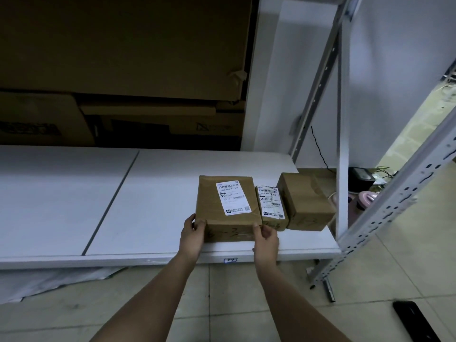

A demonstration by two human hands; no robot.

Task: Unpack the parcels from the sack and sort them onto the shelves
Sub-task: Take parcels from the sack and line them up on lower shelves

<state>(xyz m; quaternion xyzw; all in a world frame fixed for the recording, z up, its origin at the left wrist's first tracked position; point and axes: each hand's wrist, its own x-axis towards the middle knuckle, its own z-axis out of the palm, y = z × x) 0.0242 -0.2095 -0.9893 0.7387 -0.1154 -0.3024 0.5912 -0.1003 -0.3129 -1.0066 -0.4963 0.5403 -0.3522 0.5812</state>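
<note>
While both hands grip the large parcel (228,206) | 2 parcels touching right | upright (341,149) beyond | cartons (123,70) behind, dim.

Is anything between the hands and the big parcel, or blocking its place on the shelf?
No. The left hand and right hand already grip the big parcel, which rests on the shelf beside the small parcel.

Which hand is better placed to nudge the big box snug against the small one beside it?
Left hand, likely: it grips the big box at the corner away from the small box; the right hand sits between them.
</note>
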